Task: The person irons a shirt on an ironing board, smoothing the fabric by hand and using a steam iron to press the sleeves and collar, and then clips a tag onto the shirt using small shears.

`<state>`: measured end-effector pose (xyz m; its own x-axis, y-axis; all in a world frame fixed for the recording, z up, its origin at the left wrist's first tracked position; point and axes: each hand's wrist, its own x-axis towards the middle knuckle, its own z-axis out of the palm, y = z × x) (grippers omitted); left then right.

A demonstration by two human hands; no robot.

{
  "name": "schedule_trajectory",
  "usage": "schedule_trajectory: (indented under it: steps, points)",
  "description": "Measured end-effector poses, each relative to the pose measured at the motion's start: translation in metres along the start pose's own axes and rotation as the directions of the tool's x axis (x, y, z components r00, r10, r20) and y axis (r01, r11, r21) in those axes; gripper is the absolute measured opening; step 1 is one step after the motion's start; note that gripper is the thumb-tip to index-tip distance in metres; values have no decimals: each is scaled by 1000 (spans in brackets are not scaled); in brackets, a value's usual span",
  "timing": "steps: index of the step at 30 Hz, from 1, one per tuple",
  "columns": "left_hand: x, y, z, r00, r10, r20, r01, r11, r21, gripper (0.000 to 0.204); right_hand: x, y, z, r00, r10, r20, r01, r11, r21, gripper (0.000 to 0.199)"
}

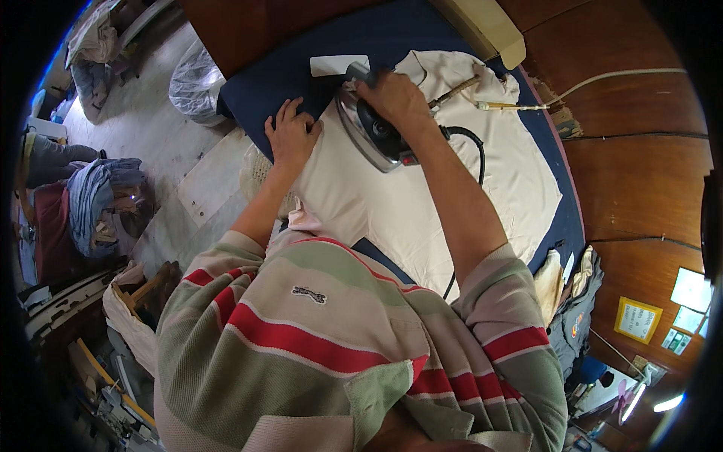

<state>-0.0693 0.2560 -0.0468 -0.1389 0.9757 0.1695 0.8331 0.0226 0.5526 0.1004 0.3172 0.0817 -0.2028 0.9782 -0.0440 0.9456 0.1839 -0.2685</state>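
Observation:
A cream garment (407,218) is spread over a dark blue padded board (260,79). My right hand (395,98) is closed round the handle of a clothes iron (371,129) with a dark body and a metal soleplate edge. The iron rests on the garment's upper left part, beside its left edge. My left hand (292,135) lies flat at that same edge with its fingers spread, partly on the blue cloth, and holds nothing. A black cord (482,147) runs from the back of the iron over the garment.
A white plate (339,65) lies on the board's far side. A hose (520,106) crosses from the wooden wall (640,181) at right. A plastic-wrapped bundle (197,84) stands left of the board. Piled clothes (94,203) lie farther left. More garments (572,301) hang at right.

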Motion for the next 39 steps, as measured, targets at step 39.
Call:
schedule_trajectory:
  steps: [39]
  points:
    - [-40, -25, 9, 985, -34, -171, -1, 980, -199, 9, -23, -8, 1, 991, -101, 84, 98, 995, 30, 58]
